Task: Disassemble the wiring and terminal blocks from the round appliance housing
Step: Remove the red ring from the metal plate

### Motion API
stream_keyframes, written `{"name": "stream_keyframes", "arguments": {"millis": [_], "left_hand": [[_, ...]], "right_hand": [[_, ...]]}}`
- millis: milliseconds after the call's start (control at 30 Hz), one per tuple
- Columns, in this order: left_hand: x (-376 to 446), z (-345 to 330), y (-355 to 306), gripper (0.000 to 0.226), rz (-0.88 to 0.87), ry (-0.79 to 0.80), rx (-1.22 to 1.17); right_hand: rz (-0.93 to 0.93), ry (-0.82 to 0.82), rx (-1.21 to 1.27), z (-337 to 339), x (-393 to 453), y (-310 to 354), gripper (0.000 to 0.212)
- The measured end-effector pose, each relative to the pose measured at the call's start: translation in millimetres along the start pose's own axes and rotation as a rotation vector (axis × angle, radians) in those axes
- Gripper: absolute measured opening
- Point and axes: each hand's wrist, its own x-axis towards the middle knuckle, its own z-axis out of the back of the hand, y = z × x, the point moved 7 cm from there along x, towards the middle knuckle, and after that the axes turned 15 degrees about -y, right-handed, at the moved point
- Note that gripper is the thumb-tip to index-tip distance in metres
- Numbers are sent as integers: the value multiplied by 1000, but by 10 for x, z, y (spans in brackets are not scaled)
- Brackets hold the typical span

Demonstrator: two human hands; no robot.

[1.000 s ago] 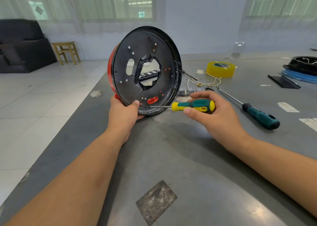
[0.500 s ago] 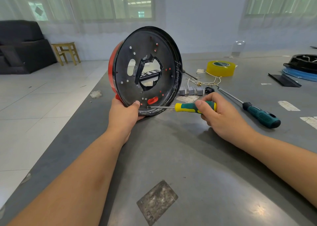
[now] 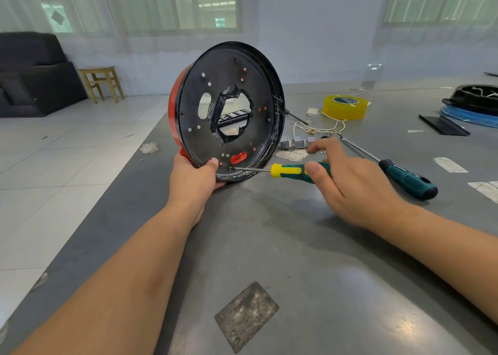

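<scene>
The round appliance housing [image 3: 229,85], black inside with a red outer shell, stands on edge on the grey table [image 3: 269,247]. My left hand [image 3: 194,177] grips its lower rim, thumb on the inner face. My right hand [image 3: 350,182] holds the yellow-and-green screwdriver [image 3: 291,171] by its handle, thumb on the grip, index finger stretched out. The screwdriver's tip sits at a screw near the housing's lower edge. Removed grey terminal blocks [image 3: 296,142] and loose white wires [image 3: 320,130] lie on the table behind the housing.
A second, larger teal screwdriver [image 3: 407,178] lies to the right. A yellow tape roll [image 3: 345,107] sits behind the wires. Another black housing on a blue ring [image 3: 474,101] is at the far right. The table's left edge drops to a tiled floor.
My right hand has shifted its hold on the screwdriver handle, with the index finger now extended. The housing and my left hand stay put.
</scene>
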Motion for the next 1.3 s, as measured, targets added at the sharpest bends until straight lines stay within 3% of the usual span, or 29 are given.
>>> {"name": "stream_keyframes", "arguments": {"millis": [133,233,367,500,600,833,967,1167,1300], "left_hand": [[3,5,-6,35,-5,3,-5],[-3,-3,-11,36,-4,14,-8],[1,6,-8,35,-14,5,26],[1,3,-4,35,-3,-1,31],[-9,-2,-6,34,-3,3,28],[-23,-14,-15,33,-11,22,10],[-31,-19,-24,35,-22,27,17],[-26,-9,-20,32,-11,19,15],[-14,-10,-17,35,-16,26,21]], "right_hand": [[-245,-45,331,-81,-76,-75,30],[-321,-66,468,-90,-72,-155,28],[-282,-44,385,-72,-38,-136,22],[-252,-63,204,6,-25,-119,45],[-197,-53,203,-22,-21,-100,36],[69,-67,118,90,-11,116,46],[79,-146,-16,119,7,158,47],[-73,-90,316,39,-54,76,56],[-99,-106,137,25,-16,-30,50]]}}
